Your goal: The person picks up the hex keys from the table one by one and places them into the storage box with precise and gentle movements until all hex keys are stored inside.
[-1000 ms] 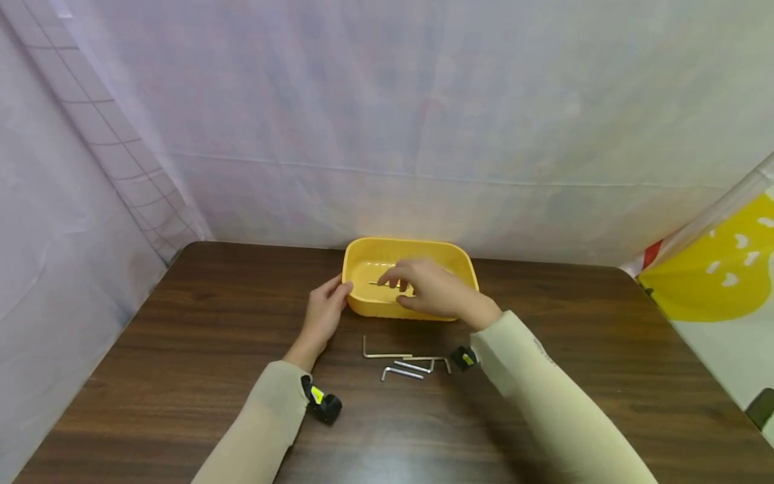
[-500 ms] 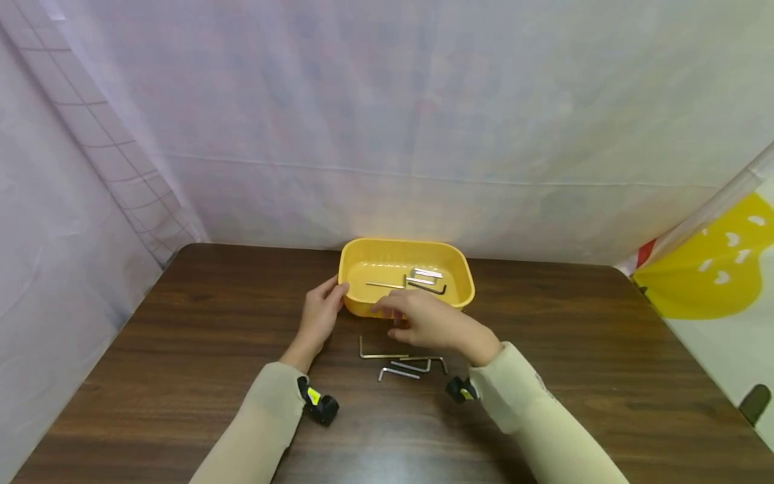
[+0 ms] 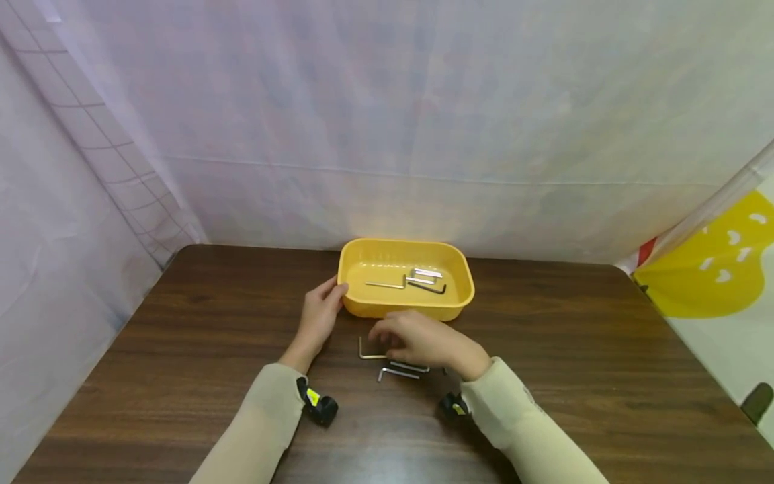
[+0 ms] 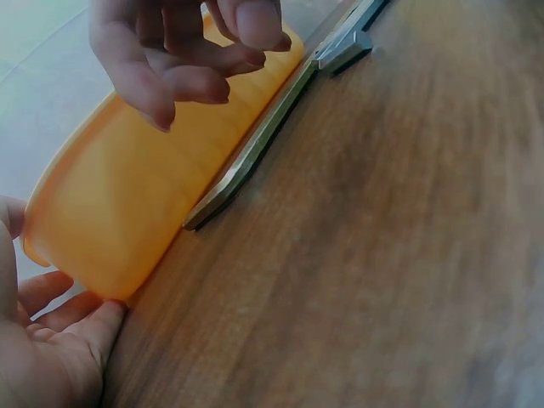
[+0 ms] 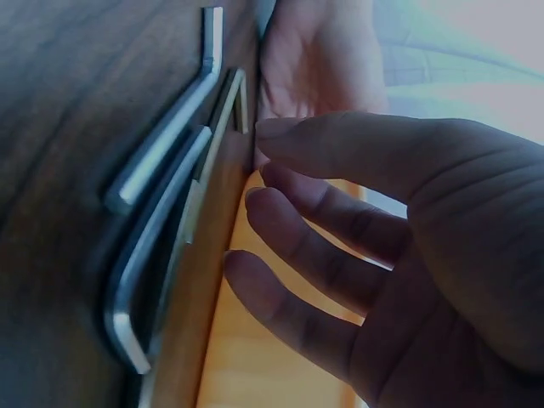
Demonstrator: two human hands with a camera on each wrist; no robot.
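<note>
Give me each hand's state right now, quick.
Left hand: open, fingers resting against the end of the yellow tray.
Right hand: open, fingers loosely curved, holding nothing, hovering over the hex keys on the table.

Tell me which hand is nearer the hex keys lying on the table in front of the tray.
Right. The right hand hovers directly over the loose hex keys, fingers relaxed. The left hand rests against the yellow tray at its left end, off to their side.
</note>
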